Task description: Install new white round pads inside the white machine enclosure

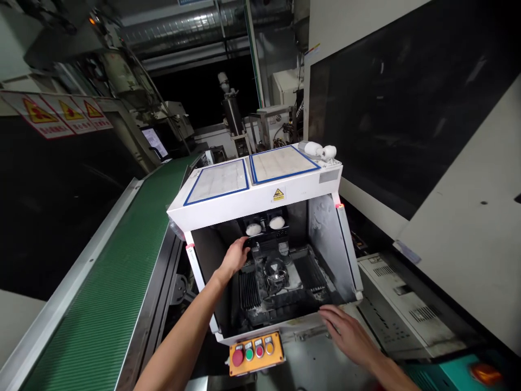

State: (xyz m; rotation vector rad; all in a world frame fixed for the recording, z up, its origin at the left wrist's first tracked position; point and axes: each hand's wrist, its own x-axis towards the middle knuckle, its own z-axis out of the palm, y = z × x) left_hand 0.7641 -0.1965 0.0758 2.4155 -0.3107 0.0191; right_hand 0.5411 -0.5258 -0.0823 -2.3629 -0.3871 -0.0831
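My left hand [235, 256] reaches into the front opening of a white machine cabinet [228, 214]. Its curled fingers are at the left end of a black bar [268, 235] and appear closed on it; the fingertips are partly hidden. Above the bar sit two white rounded pieces [277, 222]. Below it, a shiny round metal fixture [275, 272] stands on the cabinet floor, with pale residue around it. My right hand [345, 330] rests on the cabinet's front lower edge [301, 321], fingers stretched out and holding nothing.
An orange control box [256, 354] with several coloured buttons is mounted below the opening. A green conveyor belt [109, 271] runs along the left. A large machine with a dark window [391, 108] stands at right. White fittings [321, 151] sit on the cabinet's top.
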